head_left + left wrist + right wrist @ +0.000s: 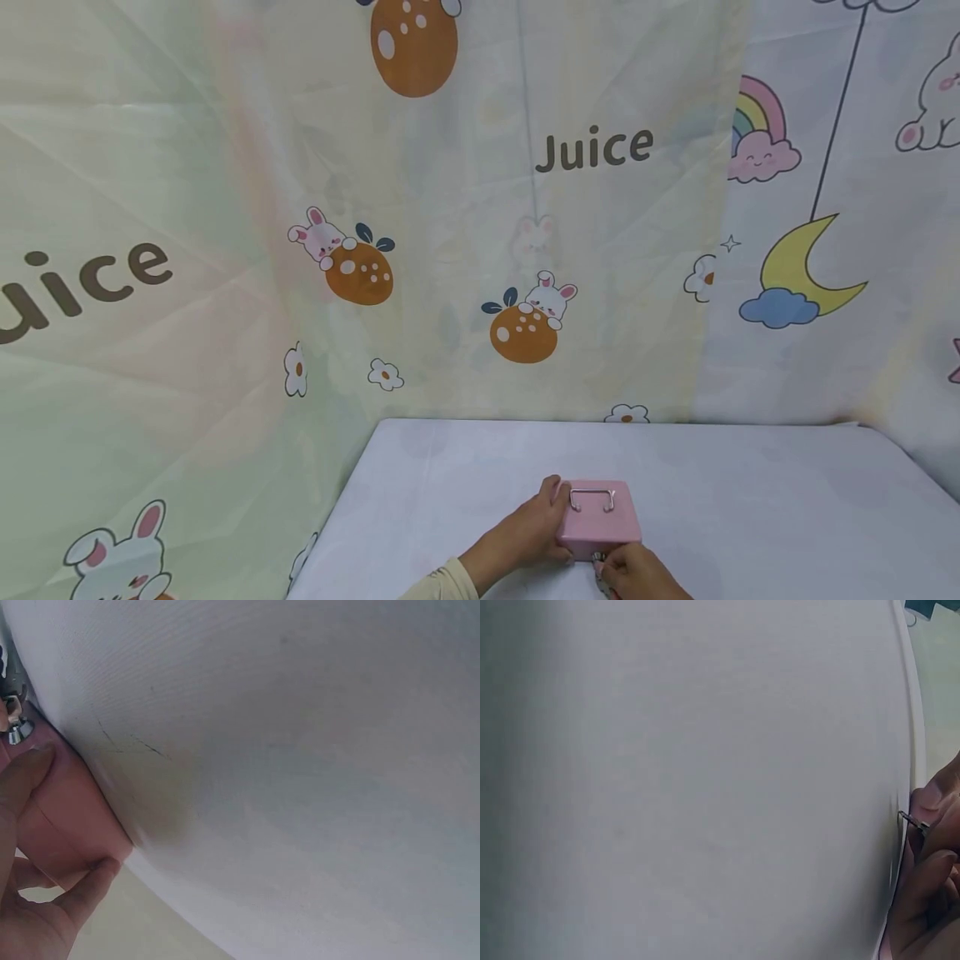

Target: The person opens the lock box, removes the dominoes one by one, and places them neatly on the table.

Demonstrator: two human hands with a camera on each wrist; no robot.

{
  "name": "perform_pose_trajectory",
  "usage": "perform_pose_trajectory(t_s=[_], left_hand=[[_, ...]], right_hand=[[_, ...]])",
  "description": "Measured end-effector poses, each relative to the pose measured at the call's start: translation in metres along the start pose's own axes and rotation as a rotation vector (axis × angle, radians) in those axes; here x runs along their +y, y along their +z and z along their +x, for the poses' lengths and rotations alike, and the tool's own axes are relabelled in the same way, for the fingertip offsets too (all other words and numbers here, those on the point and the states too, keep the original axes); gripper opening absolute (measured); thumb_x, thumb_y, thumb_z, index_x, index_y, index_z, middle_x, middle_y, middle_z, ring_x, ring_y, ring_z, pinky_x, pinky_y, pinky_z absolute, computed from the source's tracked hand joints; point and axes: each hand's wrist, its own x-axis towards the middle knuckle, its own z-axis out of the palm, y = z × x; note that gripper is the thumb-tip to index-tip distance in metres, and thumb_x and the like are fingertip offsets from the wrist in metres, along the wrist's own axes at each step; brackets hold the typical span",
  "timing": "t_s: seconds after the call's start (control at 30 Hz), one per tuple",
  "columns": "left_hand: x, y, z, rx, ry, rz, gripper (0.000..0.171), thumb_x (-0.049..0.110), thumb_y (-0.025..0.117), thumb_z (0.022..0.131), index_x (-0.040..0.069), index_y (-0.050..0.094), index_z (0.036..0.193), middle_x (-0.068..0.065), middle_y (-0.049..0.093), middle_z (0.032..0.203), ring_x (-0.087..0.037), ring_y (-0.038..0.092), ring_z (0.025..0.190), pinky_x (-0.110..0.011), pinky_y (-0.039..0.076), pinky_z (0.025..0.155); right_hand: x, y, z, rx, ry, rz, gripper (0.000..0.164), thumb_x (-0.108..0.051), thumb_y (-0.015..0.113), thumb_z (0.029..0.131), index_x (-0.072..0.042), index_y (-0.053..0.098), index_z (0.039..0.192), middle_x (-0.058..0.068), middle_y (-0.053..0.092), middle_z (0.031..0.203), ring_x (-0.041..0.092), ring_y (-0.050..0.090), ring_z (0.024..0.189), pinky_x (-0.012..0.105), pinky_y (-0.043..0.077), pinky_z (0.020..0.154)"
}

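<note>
A small pink cash box (600,527) with a thin metal carrying handle (592,493) on its lid sits on the table, lid down. My left hand (534,527) grips its left side, with the thumb at the front face and fingers along the side and far corner. In the left wrist view, a silver lock cylinder (20,733) stands out from the box's front. My right hand (637,571) pinches a key at this lock, and its fingers hide most of the key. Metal pieces (602,581) hang below the lock. A thin metal end (910,818) pokes out beside the right fingers.
The white-covered table (450,467) runs back to a printed cloth wall (465,208) with cartoon rabbits and lettering. Another cloth panel (187,375) hangs along the left edge. The box stands near the table's front.
</note>
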Motion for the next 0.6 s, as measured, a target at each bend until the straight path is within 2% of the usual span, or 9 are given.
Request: perform_pose_trajectory(t_s=[0.3,0.6], left_hand=[[-0.0011,-0.0002,-0.0001,-0.013,-0.005,-0.019,0.103,0.044,0.086,0.076,0.001,0.033,0.153,-0.024,0.038,0.151,-0.025,0.062,0.123,-0.022,0.051,0.097],[-0.0027,0.0029,0.0014,-0.035,-0.004,-0.022,0.103,0.045,0.084,0.077,0.002,0.031,0.154,-0.024,0.036,0.153,-0.024,0.062,0.123,-0.021,0.050,0.097]], right_hand=[[0.0088,0.0013,0.0051,-0.056,0.076,0.138,0.029,-0.015,0.061,0.097,-0.007,0.067,0.070,-0.005,0.056,0.060,0.009,0.050,0.058,0.026,0.041,0.059],[0.0083,0.0021,0.0036,-0.060,0.175,0.263,0.024,-0.015,0.061,0.098,-0.004,0.071,0.078,-0.004,0.063,0.065,0.008,0.054,0.060,0.024,0.046,0.062]])
